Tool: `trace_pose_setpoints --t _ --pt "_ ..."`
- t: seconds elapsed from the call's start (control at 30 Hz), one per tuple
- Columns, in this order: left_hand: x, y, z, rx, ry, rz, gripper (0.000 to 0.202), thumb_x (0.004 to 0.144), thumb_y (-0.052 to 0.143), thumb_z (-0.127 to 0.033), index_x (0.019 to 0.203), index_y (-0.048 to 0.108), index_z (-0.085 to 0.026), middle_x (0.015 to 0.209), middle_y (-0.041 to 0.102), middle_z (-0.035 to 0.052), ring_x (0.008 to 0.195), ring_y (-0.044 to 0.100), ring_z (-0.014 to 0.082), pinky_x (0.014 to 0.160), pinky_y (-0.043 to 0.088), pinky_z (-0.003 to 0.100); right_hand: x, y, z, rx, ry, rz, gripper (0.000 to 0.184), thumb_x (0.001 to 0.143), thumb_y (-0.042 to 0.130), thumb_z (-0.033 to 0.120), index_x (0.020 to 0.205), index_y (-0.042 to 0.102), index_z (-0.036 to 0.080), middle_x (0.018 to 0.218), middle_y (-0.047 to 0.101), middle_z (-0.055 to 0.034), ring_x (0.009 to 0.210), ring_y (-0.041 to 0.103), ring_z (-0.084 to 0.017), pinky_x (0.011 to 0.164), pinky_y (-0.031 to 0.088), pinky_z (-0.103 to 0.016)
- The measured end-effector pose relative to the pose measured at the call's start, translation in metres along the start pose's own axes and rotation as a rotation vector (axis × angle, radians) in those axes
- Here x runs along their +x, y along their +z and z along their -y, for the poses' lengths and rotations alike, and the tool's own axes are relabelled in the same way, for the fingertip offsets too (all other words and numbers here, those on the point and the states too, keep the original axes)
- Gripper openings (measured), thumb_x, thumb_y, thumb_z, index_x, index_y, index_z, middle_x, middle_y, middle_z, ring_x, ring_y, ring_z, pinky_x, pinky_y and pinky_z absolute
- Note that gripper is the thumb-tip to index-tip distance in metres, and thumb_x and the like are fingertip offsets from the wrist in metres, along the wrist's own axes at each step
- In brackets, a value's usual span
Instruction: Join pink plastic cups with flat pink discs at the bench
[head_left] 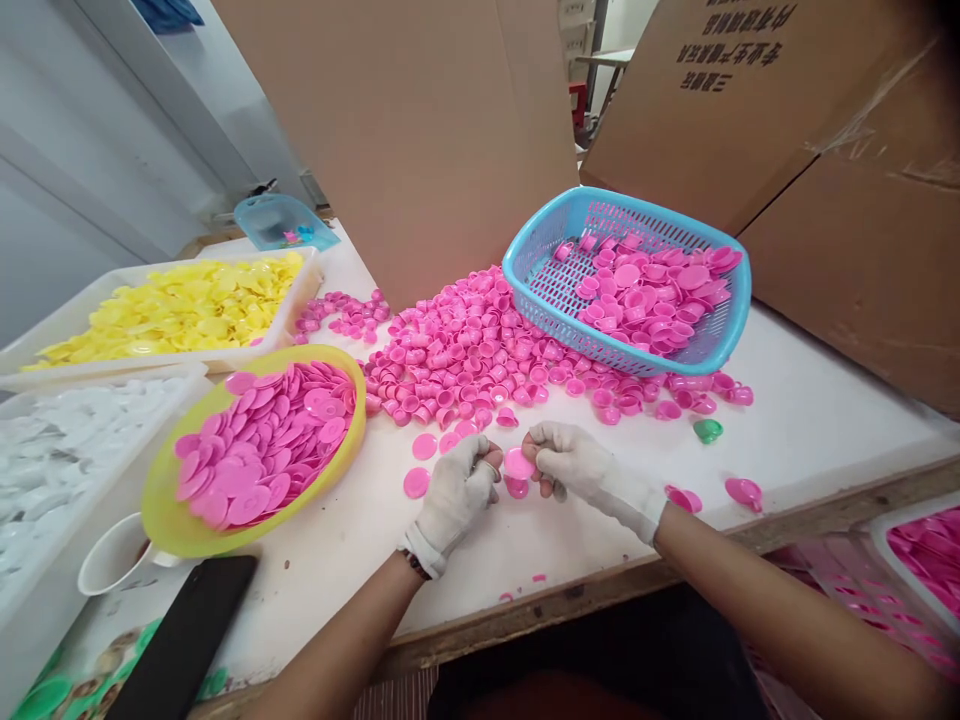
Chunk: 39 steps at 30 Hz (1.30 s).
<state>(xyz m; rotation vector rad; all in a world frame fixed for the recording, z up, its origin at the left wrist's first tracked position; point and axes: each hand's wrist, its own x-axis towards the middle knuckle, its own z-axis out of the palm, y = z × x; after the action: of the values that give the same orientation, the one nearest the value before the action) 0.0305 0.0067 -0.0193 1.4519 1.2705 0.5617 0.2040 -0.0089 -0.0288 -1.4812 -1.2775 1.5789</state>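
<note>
My right hand (574, 462), in a white glove with bare fingertips, pinches the edge of a small pink toy saucer (518, 462). Just under that saucer shows part of a pink toy cup (516, 488); whether the two are joined I cannot tell. Facing it, my left hand (459, 492), gloved alike, has its thumb and fingers curled together; what they hold, if anything, is too small to name. Flat pink saucers (417, 483) lie beside the left hand. Beyond both hands spreads a heap of pink toy cups (465, 350).
A blue basket (739, 320) of pink pieces stands behind the heap, a yellow bowl (161, 510) of pink saucers at left. Further left are trays of yellow pieces (187, 310) and white pieces (67, 440), a white mug (112, 560) and a black phone (187, 640). Cardboard boxes (420, 130) rise behind.
</note>
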Motion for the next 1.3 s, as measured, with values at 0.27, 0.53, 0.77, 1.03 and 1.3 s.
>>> trace_pose_setpoints --t 0.27,0.53,0.77,1.03,1.3 --pt "0.003 0.01 0.014 -0.074 -0.217 0.191 0.015 0.081 0.052 -0.031 0.084 0.047 -0.017 0.052 0.056 -0.0027 0.043 0.056 0.0116 0.042 0.043 0.02 0.007 0.008 -0.018 -0.074 0.106 0.096 0.004 0.076 0.049 0.021 0.079 0.049 0.019 0.051 0.051 0.0064 0.04 0.05 -0.007 0.037 0.037 -0.016" --pt "0.006 0.014 0.024 -0.205 -0.324 0.309 0.03 0.074 0.063 -0.042 0.077 0.045 -0.018 0.047 0.055 -0.0038 0.038 0.05 0.0097 0.037 0.039 0.019 0.006 0.0 -0.024 0.01 0.195 0.322 0.012 0.079 0.054 0.025 0.087 0.048 0.018 0.062 0.057 0.0043 0.046 0.057 -0.007 0.043 0.045 -0.017" --pt "0.008 0.018 0.023 -0.11 -0.293 0.271 0.025 0.077 0.059 -0.039 0.073 0.044 -0.019 0.051 0.053 -0.0047 0.041 0.052 0.0099 0.038 0.038 0.018 0.005 0.007 -0.024 -0.082 0.237 0.22 0.007 0.08 0.044 0.013 0.082 0.046 0.019 0.059 0.052 0.0059 0.041 0.052 -0.006 0.039 0.041 -0.015" --pt "0.005 0.011 0.017 0.058 -0.16 0.328 0.018 0.072 0.06 -0.028 0.079 0.046 -0.019 0.063 0.054 -0.0044 0.051 0.052 0.0091 0.046 0.038 0.019 0.009 -0.001 -0.007 0.0 0.322 0.371 0.005 0.082 0.046 0.016 0.086 0.045 0.018 0.064 0.06 0.0037 0.044 0.059 -0.007 0.042 0.046 -0.016" --pt "0.012 0.014 0.014 0.365 -0.059 0.271 0.024 0.065 0.063 -0.024 0.083 0.049 -0.019 0.073 0.059 -0.0017 0.059 0.054 0.0116 0.051 0.036 0.021 0.012 0.01 -0.006 -0.134 0.383 0.288 0.01 0.084 0.04 0.012 0.085 0.045 0.02 0.05 0.051 0.0074 0.035 0.053 -0.008 0.037 0.04 -0.016"
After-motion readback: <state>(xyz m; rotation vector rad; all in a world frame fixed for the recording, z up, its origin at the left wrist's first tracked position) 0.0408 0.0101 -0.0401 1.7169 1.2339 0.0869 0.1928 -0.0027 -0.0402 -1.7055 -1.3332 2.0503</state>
